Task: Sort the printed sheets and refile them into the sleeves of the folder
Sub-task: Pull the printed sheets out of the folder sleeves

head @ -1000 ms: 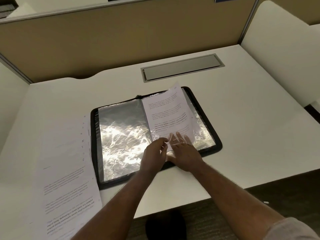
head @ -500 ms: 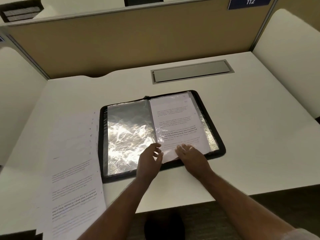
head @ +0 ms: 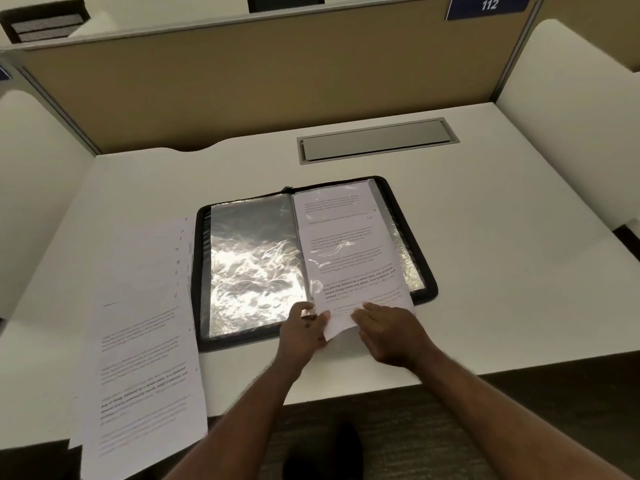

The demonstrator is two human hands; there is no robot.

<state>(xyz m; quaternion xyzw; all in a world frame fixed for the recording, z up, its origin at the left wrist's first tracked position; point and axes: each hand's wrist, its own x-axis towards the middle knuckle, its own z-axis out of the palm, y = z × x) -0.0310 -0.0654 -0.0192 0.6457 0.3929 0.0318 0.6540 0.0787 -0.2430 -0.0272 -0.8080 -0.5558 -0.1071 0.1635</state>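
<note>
I see the printed sheet (head: pixel 349 258) half inside the zip folder's (head: pixel 429 289) right sleeve. My left hand (head: pixel 303 329) pinches its thin, floppy bottom corner; my right hand (head: pixel 389 329) presses flat, fingers together.

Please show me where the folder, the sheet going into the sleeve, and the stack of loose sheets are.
folder (head: pixel 427 292): head view, black right rim.
sheet (head: pixel 349 265): head view, printed middle.
stack of loose sheets (head: pixel 145 341): head view, top page middle.

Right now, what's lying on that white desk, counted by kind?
Black zippered folder with clear plastic sleeves: 1
Printed white sheet being slid into the right-hand sleeve: 1
Fanned stack of printed white sheets: 1
Hands, left and right: 2
Total: 5
</note>
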